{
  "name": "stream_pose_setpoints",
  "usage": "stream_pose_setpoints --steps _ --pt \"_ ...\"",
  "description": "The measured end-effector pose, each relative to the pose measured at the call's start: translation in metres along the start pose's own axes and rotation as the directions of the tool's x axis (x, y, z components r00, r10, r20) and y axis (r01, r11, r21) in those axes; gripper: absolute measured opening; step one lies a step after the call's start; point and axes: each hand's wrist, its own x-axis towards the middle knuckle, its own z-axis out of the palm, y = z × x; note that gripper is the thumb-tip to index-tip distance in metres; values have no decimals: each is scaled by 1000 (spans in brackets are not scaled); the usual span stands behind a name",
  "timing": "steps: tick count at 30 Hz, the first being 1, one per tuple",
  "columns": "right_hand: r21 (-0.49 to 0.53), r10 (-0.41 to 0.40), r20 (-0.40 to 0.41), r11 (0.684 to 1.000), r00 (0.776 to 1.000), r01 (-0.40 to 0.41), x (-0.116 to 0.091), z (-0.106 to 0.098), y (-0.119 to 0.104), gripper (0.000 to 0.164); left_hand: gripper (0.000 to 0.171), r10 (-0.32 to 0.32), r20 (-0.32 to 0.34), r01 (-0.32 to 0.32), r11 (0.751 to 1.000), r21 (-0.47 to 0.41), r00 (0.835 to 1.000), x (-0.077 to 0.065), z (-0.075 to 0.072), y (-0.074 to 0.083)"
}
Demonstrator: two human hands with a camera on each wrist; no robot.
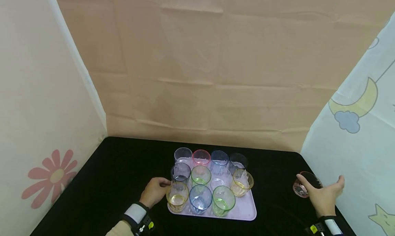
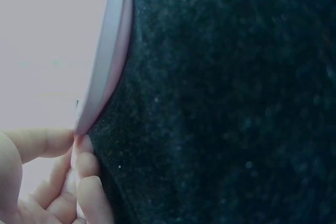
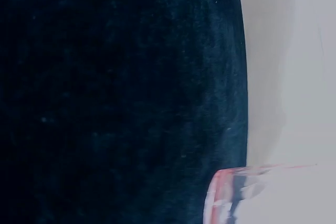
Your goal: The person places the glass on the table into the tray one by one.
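On the black tabletop stands a pale pink tray filled with coloured drinking glasses. My left hand is at the tray's left side; in the left wrist view its thumb and curled fingers pinch the tray's rim. Off to the right, my right hand is beside a reddish clear glass, thumb and fingers spread wide apart. The thumb overlaps this glass in the head view; whether it touches cannot be told. Only the glass's red-tinted rim shows in the right wrist view, with no fingers visible.
Front-row glasses are yellow, blue and green. A yellow glass stands at the tray's right edge. Behind the table hangs a brown paper wall; printed white sheets flank the left and right.
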Motion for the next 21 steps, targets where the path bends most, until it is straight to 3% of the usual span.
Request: stream_pose_setpoints --steps 14,21 --pt "66 163 173 982 971 -176 -1 9 17 131 21 8 3 -8 1000 -12 1000 0 0 0" --pt "21 158 173 986 972 -164 1 11 23 129 20 3 4 -3 1000 -11 1000 1 0 -2"
